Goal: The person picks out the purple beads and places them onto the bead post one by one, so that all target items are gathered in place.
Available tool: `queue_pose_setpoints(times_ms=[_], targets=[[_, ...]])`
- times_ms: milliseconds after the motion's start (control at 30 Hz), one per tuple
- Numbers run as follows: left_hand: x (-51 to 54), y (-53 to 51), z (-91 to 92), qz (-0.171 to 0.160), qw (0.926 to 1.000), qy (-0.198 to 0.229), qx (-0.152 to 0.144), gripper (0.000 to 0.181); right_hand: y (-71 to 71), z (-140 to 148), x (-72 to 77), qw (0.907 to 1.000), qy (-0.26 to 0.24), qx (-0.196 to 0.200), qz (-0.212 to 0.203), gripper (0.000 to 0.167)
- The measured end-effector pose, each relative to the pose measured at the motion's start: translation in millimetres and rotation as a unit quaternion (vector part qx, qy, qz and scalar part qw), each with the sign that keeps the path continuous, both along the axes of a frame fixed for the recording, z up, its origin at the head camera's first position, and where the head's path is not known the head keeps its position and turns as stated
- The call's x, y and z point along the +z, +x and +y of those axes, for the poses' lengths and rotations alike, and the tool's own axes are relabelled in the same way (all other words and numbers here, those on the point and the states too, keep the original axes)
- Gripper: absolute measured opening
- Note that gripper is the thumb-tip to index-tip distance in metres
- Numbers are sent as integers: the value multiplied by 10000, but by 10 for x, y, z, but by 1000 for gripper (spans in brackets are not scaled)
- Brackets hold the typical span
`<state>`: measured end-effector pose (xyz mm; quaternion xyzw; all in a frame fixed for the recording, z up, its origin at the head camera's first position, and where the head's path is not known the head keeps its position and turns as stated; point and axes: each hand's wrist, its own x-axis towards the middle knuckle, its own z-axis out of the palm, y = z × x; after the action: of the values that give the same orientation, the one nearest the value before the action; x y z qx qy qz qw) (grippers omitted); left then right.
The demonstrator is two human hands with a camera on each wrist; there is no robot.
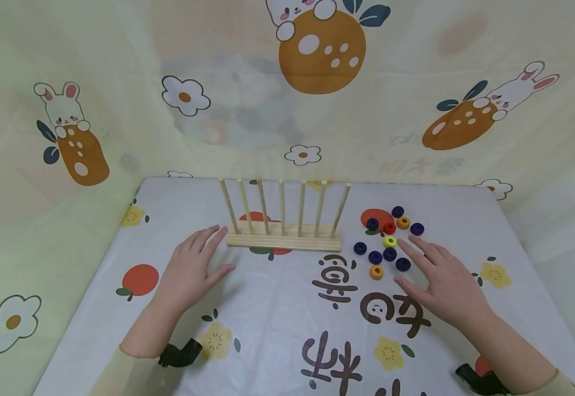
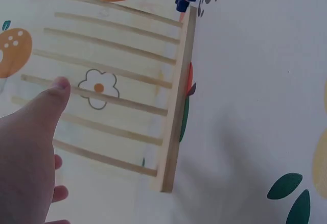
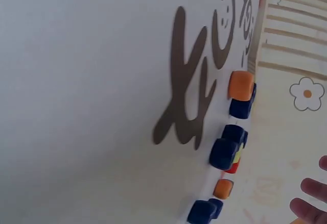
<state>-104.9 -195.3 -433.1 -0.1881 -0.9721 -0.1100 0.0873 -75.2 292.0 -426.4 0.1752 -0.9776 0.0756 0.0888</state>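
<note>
A person's left hand, fingers loosely spread, is just beside a pale wooden seven-peg rack; the right hand, fingers spread, is near small round blue, orange, red and yellow beads.

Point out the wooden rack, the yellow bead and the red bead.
Wooden rack (image 1: 283, 242): head view, on the middle of its base.
Yellow bead (image 1: 389, 242): head view, on the bead's middle.
Red bead (image 1: 389, 228): head view, on the bead's middle.

Printed tablecloth, bunny-print backdrop, perhaps faint lettering
</note>
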Motion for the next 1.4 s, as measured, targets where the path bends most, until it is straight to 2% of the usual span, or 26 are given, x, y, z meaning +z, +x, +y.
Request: queue_pose_setpoints(times_ms=[267, 500, 600, 767, 933, 1233, 1400], targets=[[-48, -67, -35, -224, 9993, 295, 92, 79, -24, 56, -93, 9987, -124, -305, -401, 75], [-82, -153, -73, -619, 9957, 642, 262, 79, -50, 92, -173, 9951, -269, -583, -757, 68], [-130, -207, -87, -806, 9929, 791, 369, 78, -58, 96, -192, 9924, -295, -721, -956, 68], [-218, -300, -81, -1182, 9866, 988, 542, 76, -83, 87, -219, 9887, -236, -904, -1170, 68], [-258, -394, -73, -1570, 9791, 1058, 748, 75, -132, 85, -276, 9852, -203, -986, -1386, 66], [-314, -607, -65, -2213, 9647, 1211, 751, 73, -186, 125, -318, 9767, -101, -1193, -1781, 66], [-350, -705, -57, -2594, 9544, 1242, 796, 73, -207, 138, -327, 9735, -121, -1276, -1891, 64]])
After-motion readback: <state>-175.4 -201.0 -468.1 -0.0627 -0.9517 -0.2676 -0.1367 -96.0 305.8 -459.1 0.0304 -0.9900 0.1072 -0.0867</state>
